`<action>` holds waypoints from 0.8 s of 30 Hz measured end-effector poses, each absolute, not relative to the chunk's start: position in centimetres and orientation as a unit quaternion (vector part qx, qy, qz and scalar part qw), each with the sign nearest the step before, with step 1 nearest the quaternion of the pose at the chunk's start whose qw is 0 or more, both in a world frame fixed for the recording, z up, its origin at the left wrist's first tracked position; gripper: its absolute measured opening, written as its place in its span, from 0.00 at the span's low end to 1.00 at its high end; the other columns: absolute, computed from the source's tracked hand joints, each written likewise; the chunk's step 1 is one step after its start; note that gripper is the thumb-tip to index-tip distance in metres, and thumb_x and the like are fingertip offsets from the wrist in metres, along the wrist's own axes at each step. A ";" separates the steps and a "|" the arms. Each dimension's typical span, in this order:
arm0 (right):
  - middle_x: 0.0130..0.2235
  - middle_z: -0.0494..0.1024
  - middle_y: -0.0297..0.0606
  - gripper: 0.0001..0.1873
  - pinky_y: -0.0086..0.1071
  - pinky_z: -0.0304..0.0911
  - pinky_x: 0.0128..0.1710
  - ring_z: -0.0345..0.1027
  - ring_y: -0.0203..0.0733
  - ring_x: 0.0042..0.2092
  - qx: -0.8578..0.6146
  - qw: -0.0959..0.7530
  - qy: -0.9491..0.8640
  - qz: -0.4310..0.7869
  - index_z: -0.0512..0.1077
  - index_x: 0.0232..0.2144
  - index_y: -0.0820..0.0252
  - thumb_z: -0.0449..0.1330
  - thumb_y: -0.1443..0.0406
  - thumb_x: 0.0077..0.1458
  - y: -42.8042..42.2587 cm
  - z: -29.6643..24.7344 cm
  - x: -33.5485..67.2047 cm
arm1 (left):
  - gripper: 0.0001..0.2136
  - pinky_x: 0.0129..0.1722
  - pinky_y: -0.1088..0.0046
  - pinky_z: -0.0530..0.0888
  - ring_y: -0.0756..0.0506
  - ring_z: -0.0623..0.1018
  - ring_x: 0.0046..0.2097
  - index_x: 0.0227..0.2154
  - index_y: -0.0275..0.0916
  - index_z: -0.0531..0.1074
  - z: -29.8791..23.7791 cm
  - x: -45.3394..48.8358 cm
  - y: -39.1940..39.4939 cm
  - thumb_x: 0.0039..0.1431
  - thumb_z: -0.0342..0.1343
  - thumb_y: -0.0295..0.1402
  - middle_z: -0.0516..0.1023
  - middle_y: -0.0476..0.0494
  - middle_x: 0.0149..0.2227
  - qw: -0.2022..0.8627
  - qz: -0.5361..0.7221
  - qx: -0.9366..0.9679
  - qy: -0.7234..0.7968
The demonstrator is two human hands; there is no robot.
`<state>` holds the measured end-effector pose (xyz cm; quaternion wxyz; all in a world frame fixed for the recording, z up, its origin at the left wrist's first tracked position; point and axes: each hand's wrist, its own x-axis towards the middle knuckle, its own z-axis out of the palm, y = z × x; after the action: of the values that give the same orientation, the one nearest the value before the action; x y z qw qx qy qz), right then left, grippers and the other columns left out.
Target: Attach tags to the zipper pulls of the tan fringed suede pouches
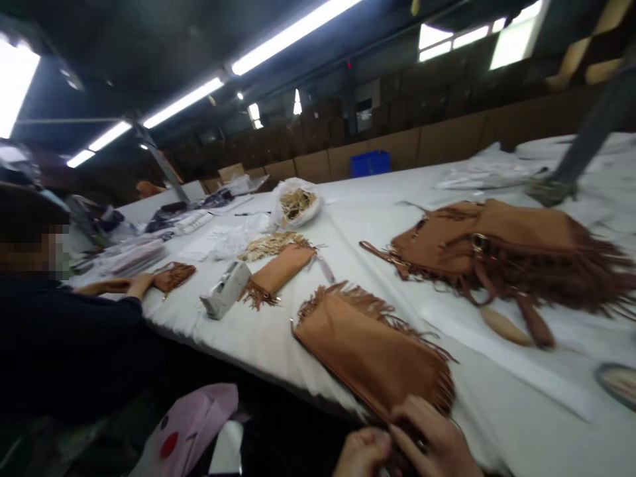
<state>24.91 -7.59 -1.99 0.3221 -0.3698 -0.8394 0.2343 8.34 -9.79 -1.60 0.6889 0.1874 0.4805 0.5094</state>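
A tan fringed bag [368, 344] lies flat at the table's near edge, its fringe along the far side. At its near corner my right hand [437, 437] is closed, fingers bent over the bag's edge. My left hand [362, 454] is closed right beside it, thumb and fingers pressed together just off the edge. A dark brown bit shows between the hands, too blurred and covered to name. Beyond the bag are a smaller fringed pouch [285, 268] and a grey-white tape dispenser [223, 291].
A pile of brown fringed bags [527, 228] lies at right, near a slanted metal post [591, 139]. A plastic bag of tan strips [298, 202] and a blue bin [370, 163] stand farther back. At left a co-worker [74, 331] handles another fringed pouch [173, 276].
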 end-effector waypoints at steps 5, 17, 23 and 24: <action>0.29 0.72 0.38 0.11 0.32 0.59 0.34 0.66 0.41 0.35 -0.374 0.289 -0.824 0.313 0.72 0.31 0.57 0.50 0.62 0.60 -8.0 0.1 24.9 | 0.19 0.26 0.76 0.64 0.52 0.71 0.24 0.29 0.31 0.76 -3.0 10.3 -15.9 0.45 0.66 0.46 0.78 0.42 0.25 0.720 0.497 0.101 0.473; 0.31 0.70 0.36 0.07 0.31 0.56 0.33 0.63 0.40 0.36 -0.344 0.286 -0.832 0.329 0.72 0.32 0.58 0.59 0.71 0.48 -8.5 0.6 25.4 | 0.15 0.29 0.77 0.68 0.52 0.74 0.26 0.32 0.30 0.77 -2.8 8.7 -15.7 0.46 0.67 0.37 0.77 0.43 0.27 0.758 0.464 0.129 0.439; 0.31 0.71 0.36 0.04 0.31 0.57 0.33 0.63 0.41 0.36 -0.344 0.283 -0.831 0.333 0.71 0.32 0.58 0.58 0.68 0.51 -8.4 0.7 25.3 | 0.14 0.27 0.77 0.64 0.53 0.71 0.23 0.24 0.32 0.75 -3.2 9.2 -14.4 0.39 0.71 0.36 0.74 0.48 0.21 0.747 0.484 0.100 0.444; 0.31 0.71 0.37 0.04 0.31 0.57 0.33 0.64 0.41 0.36 -0.340 0.287 -0.830 0.337 0.72 0.33 0.58 0.58 0.67 0.52 -8.3 0.8 25.4 | 0.14 0.27 0.78 0.64 0.54 0.70 0.22 0.22 0.32 0.74 -3.3 9.3 -14.2 0.36 0.72 0.35 0.73 0.49 0.20 0.745 0.490 0.089 0.444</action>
<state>25.35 -8.31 0.79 0.2866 -0.3398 -0.8300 0.3369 9.30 -14.22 -3.33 0.7445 0.0892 0.4443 0.4903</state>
